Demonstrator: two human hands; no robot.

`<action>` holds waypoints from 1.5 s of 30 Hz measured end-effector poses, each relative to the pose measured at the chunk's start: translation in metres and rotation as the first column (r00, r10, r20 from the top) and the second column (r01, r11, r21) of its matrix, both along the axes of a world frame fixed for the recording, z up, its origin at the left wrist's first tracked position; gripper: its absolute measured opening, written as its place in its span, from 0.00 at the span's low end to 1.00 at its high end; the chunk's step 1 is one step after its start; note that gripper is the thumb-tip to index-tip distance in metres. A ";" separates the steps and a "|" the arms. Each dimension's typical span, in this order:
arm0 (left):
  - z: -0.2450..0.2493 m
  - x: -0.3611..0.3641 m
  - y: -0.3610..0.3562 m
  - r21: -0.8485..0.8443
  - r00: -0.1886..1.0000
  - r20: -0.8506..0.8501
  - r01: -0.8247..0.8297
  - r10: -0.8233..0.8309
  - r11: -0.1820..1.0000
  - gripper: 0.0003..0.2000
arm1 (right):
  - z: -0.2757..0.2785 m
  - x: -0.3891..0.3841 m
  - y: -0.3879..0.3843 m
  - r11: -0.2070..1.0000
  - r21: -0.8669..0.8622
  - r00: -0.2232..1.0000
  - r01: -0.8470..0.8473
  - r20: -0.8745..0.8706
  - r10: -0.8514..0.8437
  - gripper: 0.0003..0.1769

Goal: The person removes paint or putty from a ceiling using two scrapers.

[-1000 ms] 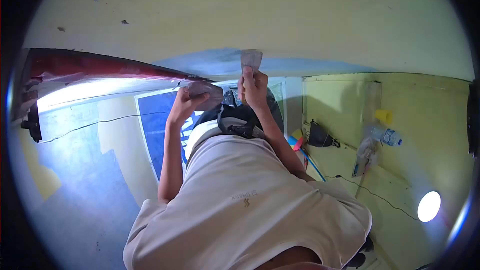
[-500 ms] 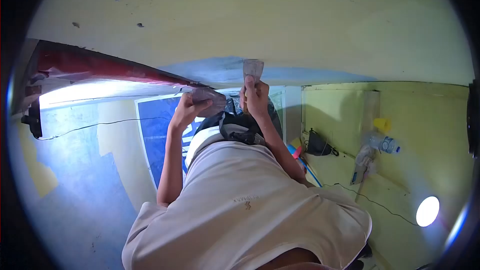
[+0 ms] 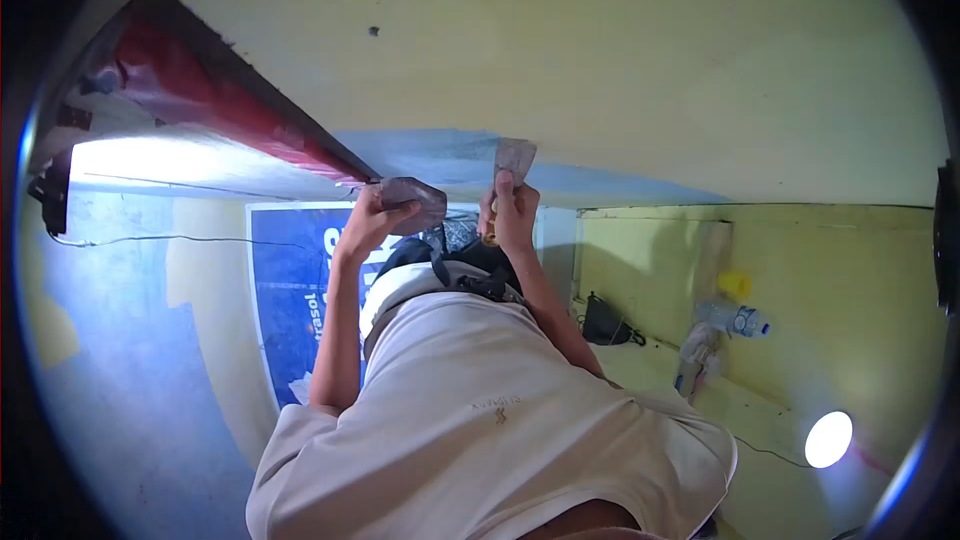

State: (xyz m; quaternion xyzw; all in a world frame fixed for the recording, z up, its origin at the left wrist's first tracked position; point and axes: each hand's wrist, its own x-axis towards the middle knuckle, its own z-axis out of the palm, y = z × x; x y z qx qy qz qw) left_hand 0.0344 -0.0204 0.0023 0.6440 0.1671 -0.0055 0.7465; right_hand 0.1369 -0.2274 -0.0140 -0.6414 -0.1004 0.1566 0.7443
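Note:
My left hand [image 3: 372,220] grips a flat grey plate [image 3: 414,204] with angled corners, its fingers closed round the near edge. Beside it, my right hand [image 3: 511,215] is wrapped round the handle of a putty knife [image 3: 514,156], thumb on the blade. The knife's broad end points up against the wall [image 3: 600,70], at a blue-grey patch [image 3: 430,152] on the yellowish surface. The plate and the knife are apart, with the plate lower and to the left.
Red sheeting [image 3: 190,90] runs along a dark edge at upper left. A blue printed banner [image 3: 290,290] hangs below it. At right are a dark bag [image 3: 606,321], a plastic bottle [image 3: 742,321], a yellow object [image 3: 735,285] and a bright round lamp [image 3: 829,439] with a cable.
The view has turned and shifted, so the red sheeting slants more steeply and the right-hand objects sit further left. Both hands keep their tools; the knife appears slightly lower and further right.

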 end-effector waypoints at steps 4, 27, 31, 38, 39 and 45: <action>0.001 -0.007 0.000 -0.015 1.000 -0.018 0.017 -0.017 1.000 0.09 | -0.001 -0.005 0.002 1.000 0.014 1.000 0.013 -0.023 -0.013 0.34; -0.008 -0.009 -0.003 0.017 1.000 -0.016 -0.019 0.019 1.000 0.08 | 0.000 -0.013 0.034 0.992 -0.032 0.991 -0.119 0.065 0.121 0.34; -0.012 -0.015 -0.010 -0.031 0.999 -0.035 -0.010 0.009 0.999 0.08 | 0.006 -0.011 0.050 0.981 0.114 0.988 -0.157 0.021 0.155 0.33; -0.015 -0.047 -0.018 0.012 0.969 -0.115 -0.218 0.218 0.976 0.11 | 0.009 -0.013 0.052 0.980 0.097 0.985 -0.173 0.006 0.173 0.31; -0.011 -0.052 -0.022 -0.008 0.963 -0.126 -0.241 0.238 0.970 0.11 | 0.015 -0.013 0.052 0.975 0.096 0.980 -0.200 0.012 0.200 0.29; 0.001 -0.059 -0.036 0.051 0.946 -0.131 -0.293 0.298 0.955 0.12 | 0.018 -0.011 0.054 0.957 0.189 0.970 -0.219 -0.059 0.234 0.27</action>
